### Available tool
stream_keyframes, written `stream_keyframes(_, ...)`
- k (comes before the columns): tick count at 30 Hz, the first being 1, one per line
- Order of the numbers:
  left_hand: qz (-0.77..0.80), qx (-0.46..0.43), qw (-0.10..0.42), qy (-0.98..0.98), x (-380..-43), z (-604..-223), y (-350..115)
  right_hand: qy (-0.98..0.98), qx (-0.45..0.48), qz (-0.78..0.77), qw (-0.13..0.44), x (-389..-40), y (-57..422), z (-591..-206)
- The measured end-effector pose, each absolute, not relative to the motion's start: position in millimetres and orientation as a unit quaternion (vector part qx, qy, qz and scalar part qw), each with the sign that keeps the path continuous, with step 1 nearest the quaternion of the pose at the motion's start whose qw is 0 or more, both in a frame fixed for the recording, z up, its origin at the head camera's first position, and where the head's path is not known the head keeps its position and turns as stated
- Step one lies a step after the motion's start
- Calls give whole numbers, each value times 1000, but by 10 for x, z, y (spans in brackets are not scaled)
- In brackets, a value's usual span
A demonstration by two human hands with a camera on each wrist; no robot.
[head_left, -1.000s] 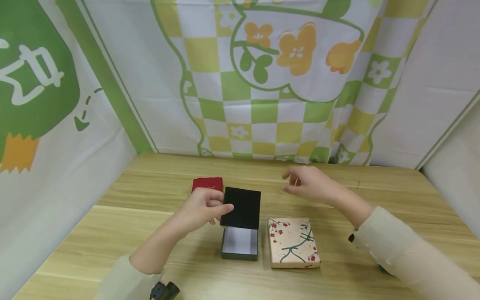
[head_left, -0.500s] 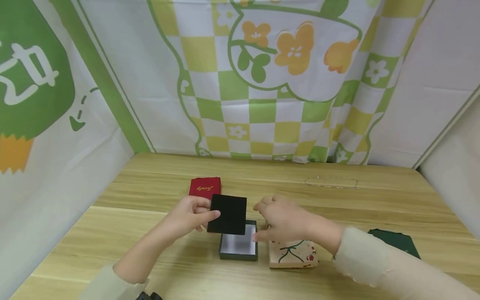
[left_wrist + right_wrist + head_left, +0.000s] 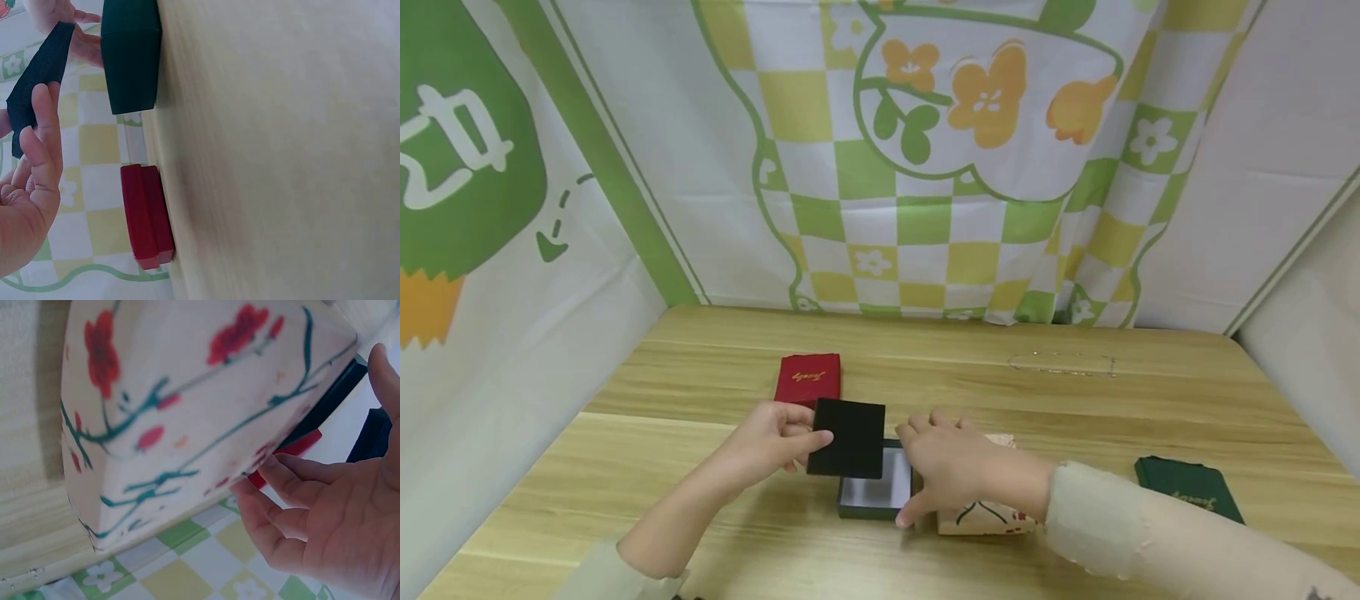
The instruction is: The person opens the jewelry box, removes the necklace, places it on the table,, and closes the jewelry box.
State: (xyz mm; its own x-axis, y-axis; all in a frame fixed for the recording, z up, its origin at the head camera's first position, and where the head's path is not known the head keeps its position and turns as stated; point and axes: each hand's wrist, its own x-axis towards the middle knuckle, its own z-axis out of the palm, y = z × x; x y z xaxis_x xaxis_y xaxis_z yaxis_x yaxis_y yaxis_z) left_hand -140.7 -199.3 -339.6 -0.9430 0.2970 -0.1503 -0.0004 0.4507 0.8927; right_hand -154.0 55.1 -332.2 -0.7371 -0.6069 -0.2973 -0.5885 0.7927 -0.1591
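Between thumb and fingers, my left hand pinches a thin black square pad by its left edge. The pad is held above an open dark green box with a white inside, hiding its far left part. My right hand reaches over the right side of this box with fingers spread, thumb by the near right corner. Under that hand and wrist lies a cream box with red blossoms, partly covered. In the right wrist view the fingertips overlap the edge of the blossom box and hold nothing.
Behind the left hand sits a red box with gold lettering. A green piece with gold lettering lies at the right, beyond the right forearm. Toward the back right is a fine chain necklace. A patterned curtain hangs behind the table.
My right hand has come from the back right, leftward and nearer, to the green box. My left hand has shifted the black pad left and slightly nearer. The green lettered piece is now uncovered.
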Motion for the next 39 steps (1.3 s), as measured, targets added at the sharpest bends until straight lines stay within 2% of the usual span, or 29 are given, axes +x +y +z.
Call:
stream_keyframes(12, 522, 86, 161, 833, -1404, -3449, -2006, 931, -333, -9, 151, -1570, 496, -3395)
stream_keyframes(25, 521, 74, 151, 837, -1378, -3408, -2014, 931, -325, -103, 128, -1625, 540, -3326)
stream_keyframes(34, 537, 92, 152, 825, -1347, -3220, -1957, 940, -303, -152, 52, -1607, 652, -3092)
stream_keyframes(39, 539, 84, 126, 828, -1312, -3066, -1909, 939, -289, -186, 27, -1580, 739, -2986)
